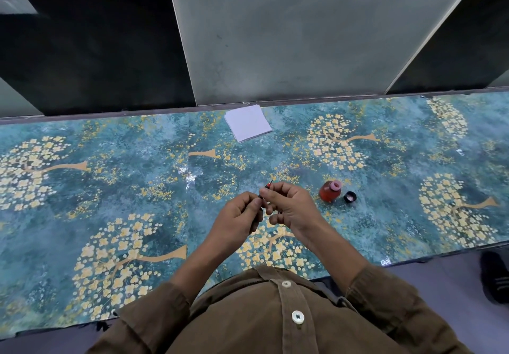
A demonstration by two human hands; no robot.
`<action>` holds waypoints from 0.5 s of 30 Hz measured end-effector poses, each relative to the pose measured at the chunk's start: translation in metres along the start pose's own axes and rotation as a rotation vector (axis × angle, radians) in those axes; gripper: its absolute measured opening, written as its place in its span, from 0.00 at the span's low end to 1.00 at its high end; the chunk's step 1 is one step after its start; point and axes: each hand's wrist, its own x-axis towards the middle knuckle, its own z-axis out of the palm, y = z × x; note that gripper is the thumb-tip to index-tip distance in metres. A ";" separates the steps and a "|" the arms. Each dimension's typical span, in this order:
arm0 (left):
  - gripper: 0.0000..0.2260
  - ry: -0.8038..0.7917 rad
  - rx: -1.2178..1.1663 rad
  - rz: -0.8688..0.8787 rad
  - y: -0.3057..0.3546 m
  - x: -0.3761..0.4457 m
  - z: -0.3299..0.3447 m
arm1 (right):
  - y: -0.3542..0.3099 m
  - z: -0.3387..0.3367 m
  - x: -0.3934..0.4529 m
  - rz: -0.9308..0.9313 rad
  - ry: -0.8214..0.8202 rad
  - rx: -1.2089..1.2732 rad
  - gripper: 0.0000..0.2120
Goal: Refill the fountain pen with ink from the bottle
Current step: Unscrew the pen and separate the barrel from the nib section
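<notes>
Both hands meet over the middle of the table, gripping a thin dark fountain pen with a red tip that points up and away. My left hand closes around its lower end. My right hand pinches the upper part between thumb and fingers. Most of the pen is hidden by the fingers. To the right of my right hand stands a small ink bottle with red ink and an open pink neck. Its black cap lies beside it, inside facing up.
A stack of white paper squares lies at the table's far edge. The table has a teal cover with yellow flower trees. Grey and dark wall panels rise behind. A dark shoe shows on the floor at lower right.
</notes>
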 end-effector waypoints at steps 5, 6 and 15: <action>0.12 0.004 -0.007 -0.007 0.000 -0.001 0.004 | 0.001 -0.002 0.000 0.023 0.004 0.071 0.02; 0.12 0.006 -0.017 -0.011 0.000 -0.001 0.004 | 0.001 -0.003 0.000 0.025 0.002 0.085 0.03; 0.10 -0.017 0.026 -0.026 0.000 0.004 0.009 | 0.000 -0.008 0.000 0.015 0.035 0.069 0.04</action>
